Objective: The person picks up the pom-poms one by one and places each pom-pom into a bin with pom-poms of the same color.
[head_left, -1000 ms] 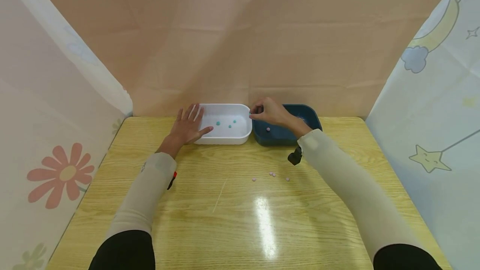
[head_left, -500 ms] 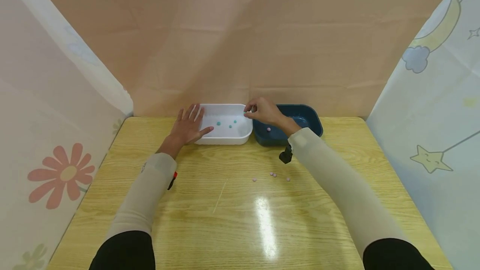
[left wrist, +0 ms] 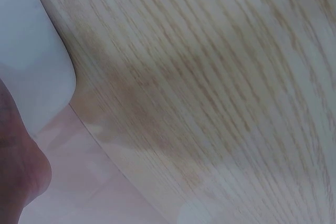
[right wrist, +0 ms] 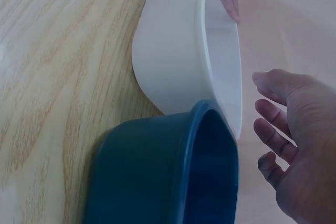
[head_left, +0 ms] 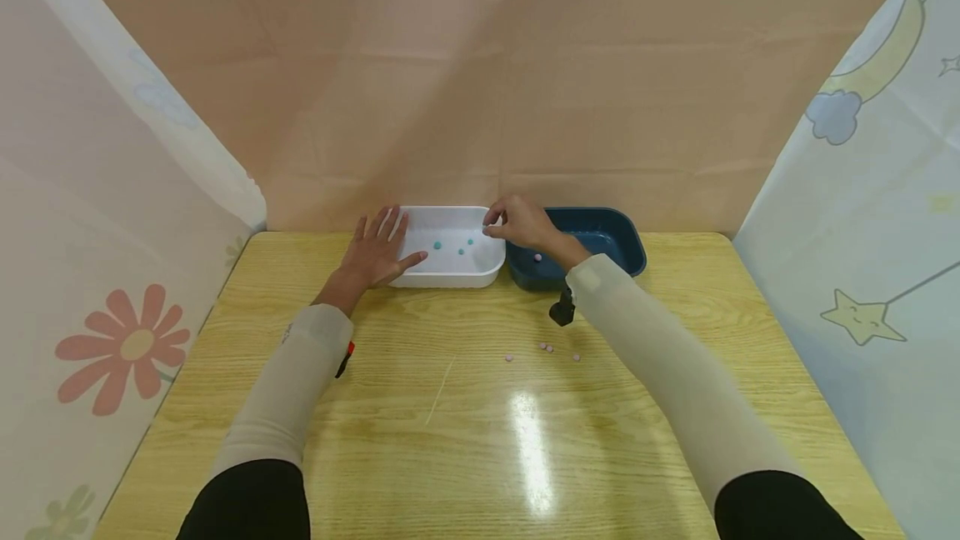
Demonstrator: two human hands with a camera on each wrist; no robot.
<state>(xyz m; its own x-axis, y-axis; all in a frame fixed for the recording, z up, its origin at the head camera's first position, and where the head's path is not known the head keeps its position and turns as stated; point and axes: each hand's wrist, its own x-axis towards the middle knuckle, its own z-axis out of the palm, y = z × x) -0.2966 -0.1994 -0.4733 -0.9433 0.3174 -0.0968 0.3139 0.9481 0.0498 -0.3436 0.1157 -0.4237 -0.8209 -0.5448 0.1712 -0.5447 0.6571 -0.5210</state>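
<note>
My left hand point(head_left: 370, 258) lies with spread, straight fingers over the left end of a white tray point(head_left: 450, 281). Three small teal balls point(head_left: 437, 246) sit inside that tray. Above its right end, my right hand point(head_left: 527, 223) pinches a small teal ball between thumb and fingertips; the ball is barely visible. In the right wrist view the right hand point(right wrist: 310, 129) hovers beside the tray rims, its other fingers curled. A dark blue tray point(head_left: 636, 261) stands right against the white one, partly under my right forearm, with a pink ball point(head_left: 537, 257) in it.
Several small pink balls point(head_left: 546, 347) lie loose on the wooden table point(head_left: 420, 457) in front of the blue tray. A peach backdrop point(head_left: 420, 107) rises just behind both trays, and patterned cloth walls point(head_left: 847, 407) border the table at left and right.
My right hand has moved left from the blue tray's left edge to over the white tray's right end. The left hand and the balls in the trays have stayed put.
</note>
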